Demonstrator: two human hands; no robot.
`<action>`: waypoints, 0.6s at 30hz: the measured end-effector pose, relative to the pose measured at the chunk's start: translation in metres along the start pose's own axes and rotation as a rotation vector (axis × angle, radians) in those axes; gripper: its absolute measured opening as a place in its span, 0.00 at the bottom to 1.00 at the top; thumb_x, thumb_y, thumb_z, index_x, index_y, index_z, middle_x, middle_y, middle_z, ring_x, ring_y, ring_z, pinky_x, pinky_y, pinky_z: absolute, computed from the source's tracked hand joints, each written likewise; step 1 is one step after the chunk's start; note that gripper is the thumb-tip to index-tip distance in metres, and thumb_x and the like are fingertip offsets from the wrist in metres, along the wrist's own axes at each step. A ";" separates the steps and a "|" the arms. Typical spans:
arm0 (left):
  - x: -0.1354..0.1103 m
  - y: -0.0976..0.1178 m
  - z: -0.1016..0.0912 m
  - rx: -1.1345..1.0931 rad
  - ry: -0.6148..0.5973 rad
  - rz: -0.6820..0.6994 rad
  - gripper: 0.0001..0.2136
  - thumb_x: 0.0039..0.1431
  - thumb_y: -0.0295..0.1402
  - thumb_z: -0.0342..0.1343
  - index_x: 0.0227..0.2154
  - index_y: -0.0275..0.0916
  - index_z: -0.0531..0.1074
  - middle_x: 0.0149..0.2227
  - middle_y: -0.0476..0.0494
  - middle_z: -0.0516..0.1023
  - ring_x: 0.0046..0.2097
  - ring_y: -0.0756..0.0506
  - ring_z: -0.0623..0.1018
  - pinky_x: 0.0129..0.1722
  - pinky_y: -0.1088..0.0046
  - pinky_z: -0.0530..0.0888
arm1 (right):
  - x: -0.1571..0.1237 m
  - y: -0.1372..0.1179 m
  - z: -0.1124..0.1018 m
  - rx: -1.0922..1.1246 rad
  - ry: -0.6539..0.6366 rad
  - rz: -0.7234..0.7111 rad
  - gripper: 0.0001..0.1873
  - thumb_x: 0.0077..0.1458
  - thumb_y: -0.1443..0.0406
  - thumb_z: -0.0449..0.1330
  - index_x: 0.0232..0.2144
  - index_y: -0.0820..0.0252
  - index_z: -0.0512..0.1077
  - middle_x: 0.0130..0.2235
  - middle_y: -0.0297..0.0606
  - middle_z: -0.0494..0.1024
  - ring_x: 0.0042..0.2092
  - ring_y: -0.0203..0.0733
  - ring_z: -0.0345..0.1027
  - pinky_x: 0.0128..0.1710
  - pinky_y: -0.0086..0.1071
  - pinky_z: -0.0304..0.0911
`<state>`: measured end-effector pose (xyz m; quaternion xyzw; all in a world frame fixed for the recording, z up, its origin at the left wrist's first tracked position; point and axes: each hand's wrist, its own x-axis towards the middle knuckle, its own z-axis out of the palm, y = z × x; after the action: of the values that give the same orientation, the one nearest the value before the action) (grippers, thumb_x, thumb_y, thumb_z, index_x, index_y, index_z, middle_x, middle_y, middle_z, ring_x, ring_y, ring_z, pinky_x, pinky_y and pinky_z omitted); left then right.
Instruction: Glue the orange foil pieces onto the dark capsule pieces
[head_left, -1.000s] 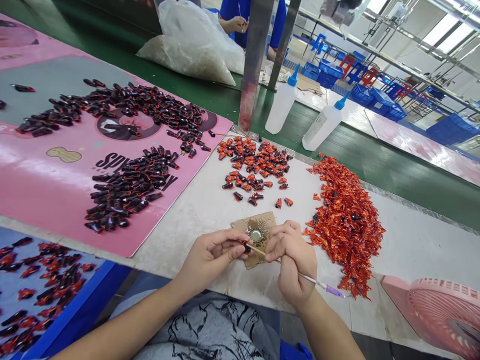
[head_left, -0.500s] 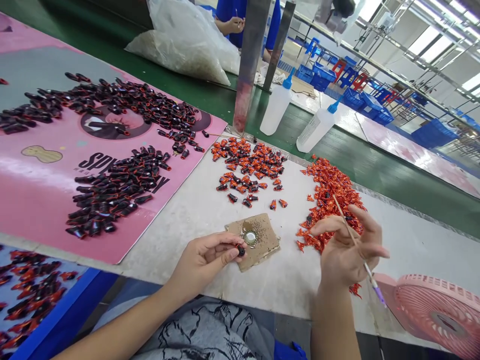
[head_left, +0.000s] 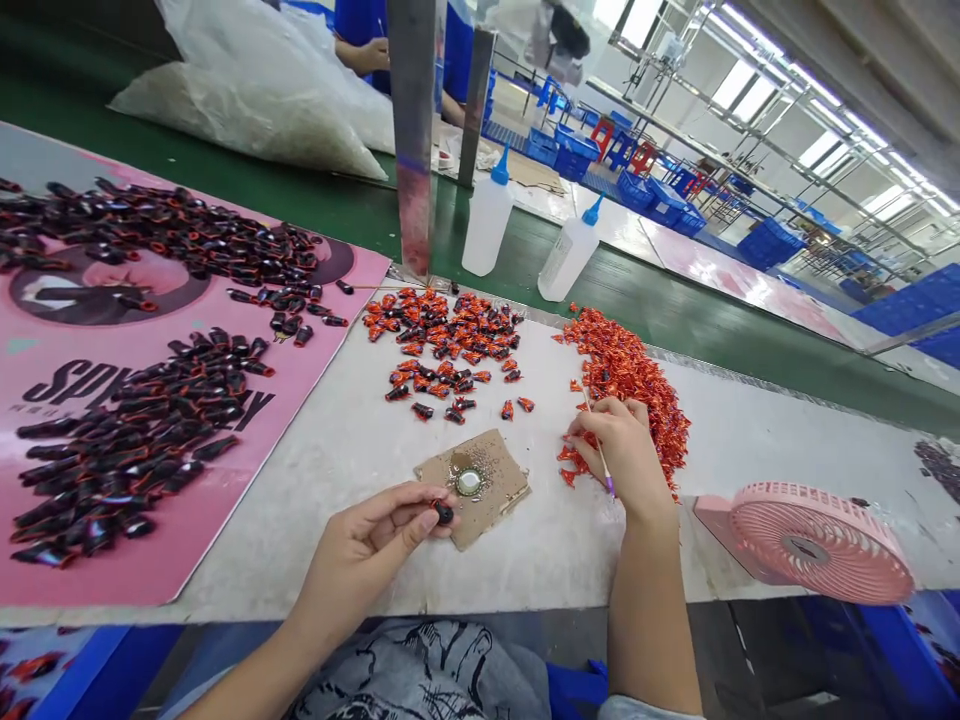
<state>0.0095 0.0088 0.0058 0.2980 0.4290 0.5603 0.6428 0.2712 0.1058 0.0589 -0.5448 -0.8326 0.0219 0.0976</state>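
Observation:
My left hand (head_left: pixel 367 545) pinches a small black piece (head_left: pixel 443 513) just left of a brown cardboard square (head_left: pixel 501 482) with a round metal dish (head_left: pixel 469 482) on it. My right hand (head_left: pixel 622 450) rests at the near edge of a heap of small orange foil pieces (head_left: pixel 630 385). Its fingers are curled on the heap, and a thin stick with a purple end (head_left: pixel 602 458) is tucked in them. A smaller group of orange-and-black pieces (head_left: pixel 442 345) lies beyond the cardboard.
Many black pieces (head_left: pixel 142 420) lie on a pink printed sheet (head_left: pixel 45 500) at left. Two white squeeze bottles (head_left: pixel 487 225) and a metal post (head_left: pixel 414 140) stand at the back. A pink fan (head_left: pixel 817 540) lies at right. Another person in blue (head_left: pixel 360 30) works behind plastic bags (head_left: pixel 247 90).
My right hand left the cardboard, swung right with the stick, and now reaches down onto the orange heap. My left hand stays by the cardboard holding the black piece. The view shifted right.

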 end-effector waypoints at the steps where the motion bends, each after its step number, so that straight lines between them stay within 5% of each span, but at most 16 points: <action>1: 0.000 -0.001 -0.001 0.004 -0.003 -0.008 0.11 0.44 0.38 0.73 0.30 0.40 0.83 0.32 0.43 0.85 0.30 0.46 0.83 0.32 0.76 0.82 | -0.002 -0.002 -0.001 0.002 -0.020 0.026 0.06 0.54 0.71 0.64 0.27 0.56 0.77 0.31 0.38 0.78 0.41 0.47 0.67 0.48 0.41 0.51; 9: 0.001 -0.008 -0.005 0.015 -0.011 -0.039 0.14 0.45 0.42 0.72 0.31 0.38 0.82 0.34 0.41 0.84 0.32 0.44 0.82 0.35 0.71 0.82 | 0.004 -0.003 0.006 0.120 0.028 0.055 0.11 0.56 0.74 0.59 0.26 0.57 0.77 0.28 0.38 0.77 0.39 0.46 0.66 0.46 0.43 0.51; 13: -0.002 -0.002 0.000 -0.022 0.001 0.002 0.11 0.46 0.41 0.72 0.30 0.40 0.82 0.33 0.42 0.84 0.35 0.44 0.82 0.39 0.71 0.80 | 0.005 -0.018 0.004 0.290 0.086 -0.046 0.08 0.60 0.66 0.59 0.29 0.58 0.76 0.29 0.38 0.79 0.36 0.42 0.71 0.46 0.42 0.59; 15: -0.005 0.004 0.004 -0.045 -0.005 0.021 0.10 0.46 0.40 0.72 0.28 0.41 0.83 0.34 0.42 0.84 0.38 0.43 0.82 0.41 0.71 0.79 | 0.003 -0.036 0.005 0.529 0.087 -0.139 0.12 0.61 0.58 0.59 0.30 0.58 0.75 0.30 0.38 0.80 0.33 0.40 0.73 0.39 0.37 0.66; 18: -0.011 0.012 0.011 -0.087 -0.035 0.012 0.10 0.44 0.40 0.73 0.26 0.41 0.83 0.38 0.40 0.83 0.41 0.42 0.81 0.41 0.71 0.78 | -0.002 -0.065 0.011 1.178 -0.002 -0.253 0.14 0.56 0.54 0.65 0.27 0.58 0.74 0.28 0.38 0.80 0.32 0.41 0.75 0.32 0.34 0.70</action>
<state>0.0135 0.0018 0.0230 0.2820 0.3909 0.5769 0.6595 0.2110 0.0789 0.0569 -0.2959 -0.7389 0.4680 0.3841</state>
